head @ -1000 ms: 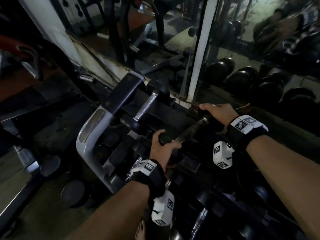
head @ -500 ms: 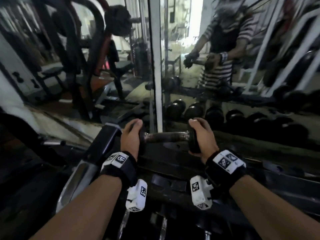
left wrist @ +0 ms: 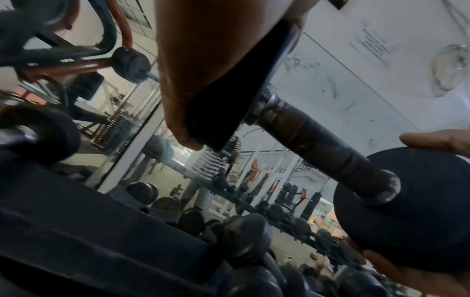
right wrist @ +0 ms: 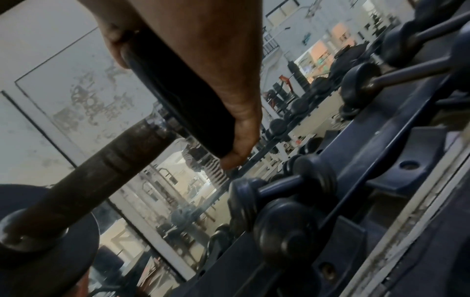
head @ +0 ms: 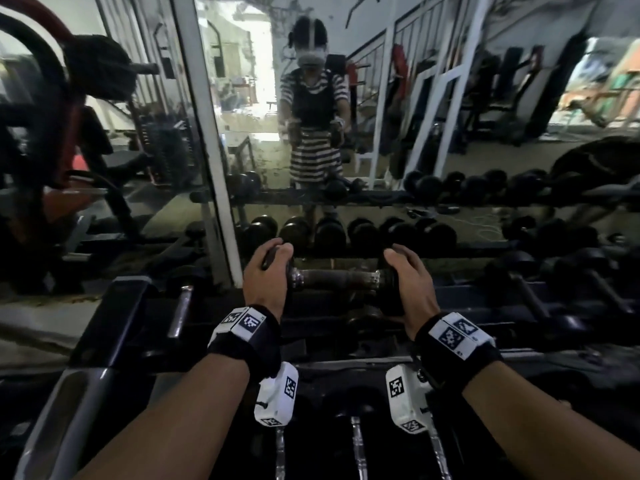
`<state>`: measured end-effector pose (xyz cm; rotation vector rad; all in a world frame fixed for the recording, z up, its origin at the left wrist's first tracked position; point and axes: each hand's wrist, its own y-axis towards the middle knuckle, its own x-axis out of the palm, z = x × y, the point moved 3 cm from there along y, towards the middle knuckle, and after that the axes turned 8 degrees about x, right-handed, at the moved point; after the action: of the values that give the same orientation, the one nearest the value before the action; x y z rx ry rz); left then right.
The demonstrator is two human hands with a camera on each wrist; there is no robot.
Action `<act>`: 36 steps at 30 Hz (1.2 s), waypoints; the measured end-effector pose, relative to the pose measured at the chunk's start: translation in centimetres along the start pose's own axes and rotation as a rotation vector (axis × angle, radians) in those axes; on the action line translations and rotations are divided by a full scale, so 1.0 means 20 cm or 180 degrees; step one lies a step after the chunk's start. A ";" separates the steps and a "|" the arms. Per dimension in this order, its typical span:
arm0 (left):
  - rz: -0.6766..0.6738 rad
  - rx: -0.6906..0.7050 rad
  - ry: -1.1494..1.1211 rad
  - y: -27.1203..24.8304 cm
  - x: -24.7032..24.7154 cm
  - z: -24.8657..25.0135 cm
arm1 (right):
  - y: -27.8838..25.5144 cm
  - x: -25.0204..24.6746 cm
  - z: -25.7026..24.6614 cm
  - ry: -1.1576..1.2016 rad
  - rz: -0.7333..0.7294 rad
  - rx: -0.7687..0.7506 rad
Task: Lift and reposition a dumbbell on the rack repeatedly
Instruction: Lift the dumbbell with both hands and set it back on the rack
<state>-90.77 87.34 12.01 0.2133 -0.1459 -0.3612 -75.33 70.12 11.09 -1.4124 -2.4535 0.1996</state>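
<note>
A dumbbell (head: 337, 279) with black round plates and a worn, rusty handle hangs level in the air above the top tier of the dark rack (head: 346, 341). My left hand (head: 266, 275) grips its left plate, fingers wrapped over the rim. My right hand (head: 410, 284) grips the right plate the same way. In the left wrist view the handle (left wrist: 312, 144) runs from my left hand (left wrist: 201, 80) down to the far plate (left wrist: 406, 225). In the right wrist view my right hand (right wrist: 211, 84) holds the near plate and the handle (right wrist: 101, 168) slopes away.
A wall mirror (head: 311, 133) stands right behind the rack and shows a person in a striped shirt. Several black dumbbells (head: 554, 285) lie on the rack to the right and on the lower tier (head: 356, 441). A red and black machine (head: 52, 133) stands at left.
The dumbbell went from lying tilted on the rack to being held level in the air by both end plates. My head has tilted up toward the mirror.
</note>
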 end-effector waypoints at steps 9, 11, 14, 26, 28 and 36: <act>-0.0290 -0.0022 -0.0061 -0.20 0.57 0.02 | 0.06 -0.57 -0.17 0.0200 0.0416 -0.0262; -0.0297 -0.0031 -0.0069 -0.25 0.72 0.01 | 0.13 -0.71 -0.20 0.0215 0.0388 -0.0253; -0.0263 -0.0035 -0.0023 -0.34 0.94 -0.03 | 0.23 -0.94 -0.25 0.0083 0.0345 -0.0272; 0.0421 -0.0643 0.0371 -0.70 1.52 -0.29 | 0.68 -1.53 -0.34 -0.0627 -0.0135 0.0107; 0.0426 -0.0667 0.0465 -0.69 1.56 -0.33 | 0.74 -1.54 -0.32 -0.0775 -0.0148 0.0169; 0.0537 -0.0935 0.0526 -0.64 1.66 -0.49 | 0.99 -1.55 -0.27 -0.1122 -0.0147 0.0364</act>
<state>-62.52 65.21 2.87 -0.0598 0.0527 -0.1925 -42.81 53.21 5.09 -1.3672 -2.6958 0.6161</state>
